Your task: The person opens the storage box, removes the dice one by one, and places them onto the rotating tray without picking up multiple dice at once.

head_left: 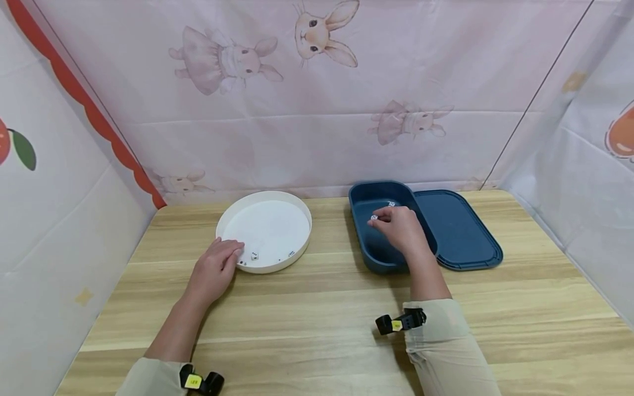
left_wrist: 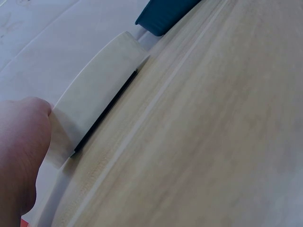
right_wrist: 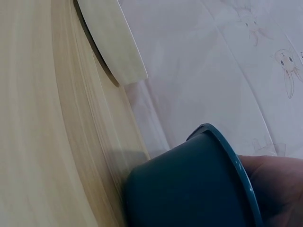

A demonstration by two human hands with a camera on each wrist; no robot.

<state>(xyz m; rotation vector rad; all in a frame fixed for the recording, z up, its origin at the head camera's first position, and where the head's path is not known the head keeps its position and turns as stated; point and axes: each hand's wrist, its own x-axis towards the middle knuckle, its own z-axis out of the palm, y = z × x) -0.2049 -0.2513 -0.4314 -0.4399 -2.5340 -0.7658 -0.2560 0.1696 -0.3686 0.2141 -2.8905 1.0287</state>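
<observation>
At the left stands a round white tray [head_left: 269, 208] with a low wall. My left hand [head_left: 213, 269] rests over its near-left rim, fingers reaching inside. A white die [head_left: 255, 256] with dark pips lies near those fingers, and another die [head_left: 291, 253] sits by the near wall. My right hand [head_left: 403, 228] pinches a small white die [head_left: 373, 218] over the deep blue box [head_left: 364, 242]. Beyond the fingertips, one more die [head_left: 392, 204] shows in that box. In the right wrist view the box wall [right_wrist: 184, 189] hides the fingertips.
A flat blue lid [head_left: 460, 231] lies against the box's right side. Behind the wooden table [head_left: 307, 319] hangs a pink rabbit-print cloth [head_left: 297, 148], with pale cloths on both sides. Each sleeve carries a small black camera [head_left: 401, 322] at the wrist.
</observation>
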